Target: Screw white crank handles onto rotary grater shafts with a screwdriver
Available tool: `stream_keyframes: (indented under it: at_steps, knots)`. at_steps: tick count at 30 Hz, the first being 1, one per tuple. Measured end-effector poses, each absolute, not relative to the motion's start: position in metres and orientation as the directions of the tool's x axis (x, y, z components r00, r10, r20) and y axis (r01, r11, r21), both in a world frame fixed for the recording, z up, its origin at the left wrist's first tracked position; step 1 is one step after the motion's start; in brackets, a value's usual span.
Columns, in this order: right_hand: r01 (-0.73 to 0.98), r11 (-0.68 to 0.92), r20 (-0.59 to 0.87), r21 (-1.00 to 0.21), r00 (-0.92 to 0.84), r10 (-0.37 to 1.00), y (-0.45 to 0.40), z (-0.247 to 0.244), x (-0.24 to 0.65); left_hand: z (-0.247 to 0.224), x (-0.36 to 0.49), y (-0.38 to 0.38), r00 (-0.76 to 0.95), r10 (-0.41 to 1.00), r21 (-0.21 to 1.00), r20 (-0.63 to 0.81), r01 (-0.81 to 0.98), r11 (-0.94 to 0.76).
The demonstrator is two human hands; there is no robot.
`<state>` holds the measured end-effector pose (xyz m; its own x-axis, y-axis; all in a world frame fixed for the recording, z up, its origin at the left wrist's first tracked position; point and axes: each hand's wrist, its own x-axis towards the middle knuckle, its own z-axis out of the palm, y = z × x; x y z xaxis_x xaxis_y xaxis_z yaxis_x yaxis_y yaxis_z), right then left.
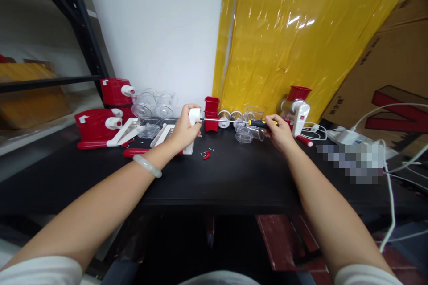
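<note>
My left hand [186, 128] is closed around a white plastic part [194, 116], round and cap-like, held above the table. In my right hand [279, 130] is a screwdriver [257, 123] with a black and yellow handle. Its long metal shaft runs level to the left, and the tip meets or nearly meets the white part. Below the shaft lie small red pieces [207, 155] and several screws. Near my left hand rests a white crank arm [162, 136] with a red handle [136, 152]. A red feed chute [211, 113] stands behind the screwdriver shaft.
Red grater bodies [95, 124] and clear plastic parts [149, 109] stand at the left. Grater drums [224, 119] sit behind the shaft. An assembled grater [298, 109] is at the right, near white cables [389, 196] and a cardboard box [391, 67]. The table [214, 182] is black.
</note>
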<state>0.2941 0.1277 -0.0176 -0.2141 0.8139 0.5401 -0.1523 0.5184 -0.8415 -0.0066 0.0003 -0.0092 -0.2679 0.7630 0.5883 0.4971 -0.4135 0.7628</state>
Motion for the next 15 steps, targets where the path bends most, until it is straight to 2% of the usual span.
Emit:
stream_keyframes:
  at_steps: [3, 7, 15]
  knots:
    - [-0.198, 0.513, 0.542, -0.835, -0.144, 0.828, 0.124, -0.014, 0.294, -0.013, -0.007, 0.001, -0.18, 0.673, 0.642, 0.717, 0.546, -0.538]
    - [-0.306, 0.538, 0.58, -0.785, -0.058, 0.813, 0.12, -0.007, 0.293, -0.021, -0.01, 0.004, -0.022, 0.497, 0.394, 0.867, 0.64, -0.66]
    - [-0.404, 0.526, 0.58, -0.749, -0.015, 0.815, 0.119, -0.002, 0.294, -0.025, -0.014, 0.011, 0.189, 0.262, 0.053, 0.946, 0.708, -0.704]
